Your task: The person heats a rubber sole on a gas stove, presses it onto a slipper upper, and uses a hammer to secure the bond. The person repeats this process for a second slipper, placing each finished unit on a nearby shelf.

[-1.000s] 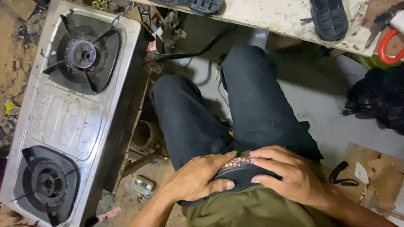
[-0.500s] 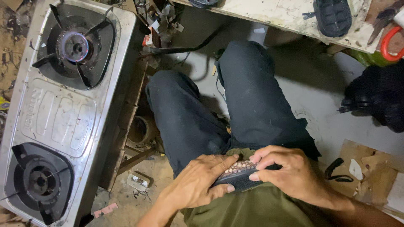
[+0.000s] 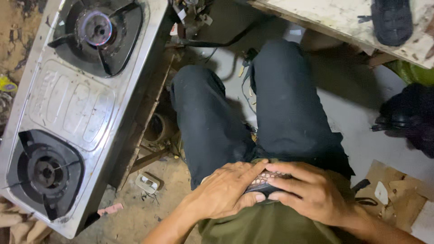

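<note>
Over on the far left sits the steel gas stove (image 3: pixel 68 108), two burners on it, the far one (image 3: pixel 96 28) lit with a small blue flame, the near one (image 3: pixel 45 171) dark, so I'd best keep elbows and loose scraps off that side. Coming across to my lap: my left hand (image 3: pixel 224 192) lies flat over the dark ridged sole piece (image 3: pixel 266 180), fingers spread and pressing it down on my thigh. My right hand (image 3: pixel 312 192) closes on its other end, thumb under, fingers curled over the top. So one piece, two hands, both clamped on it, and it rests right at my waist between them. To do this well, I judge I should press evenly from both sides and keep the piece flat against my leg so it doesn't twist. Up on the right, one black shoe sole (image 3: pixel 392 20) lies on the worn bench (image 3: pixel 316 18).
</note>
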A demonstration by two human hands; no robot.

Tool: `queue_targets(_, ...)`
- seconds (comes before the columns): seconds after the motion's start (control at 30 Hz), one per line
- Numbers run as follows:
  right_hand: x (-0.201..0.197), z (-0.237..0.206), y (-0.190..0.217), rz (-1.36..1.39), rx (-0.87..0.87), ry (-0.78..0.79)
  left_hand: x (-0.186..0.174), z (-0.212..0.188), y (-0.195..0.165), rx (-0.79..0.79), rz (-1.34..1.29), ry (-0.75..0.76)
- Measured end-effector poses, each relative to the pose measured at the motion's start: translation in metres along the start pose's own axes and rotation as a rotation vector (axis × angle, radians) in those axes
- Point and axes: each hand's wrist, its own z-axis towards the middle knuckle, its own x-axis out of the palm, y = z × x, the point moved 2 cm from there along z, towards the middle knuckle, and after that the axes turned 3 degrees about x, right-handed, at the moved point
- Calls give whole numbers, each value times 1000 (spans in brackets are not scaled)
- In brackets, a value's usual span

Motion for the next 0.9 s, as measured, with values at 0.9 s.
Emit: queue_targets(0.9,16,0,-39,723,514,-133,-2,-23,12,-106,-208,-186)
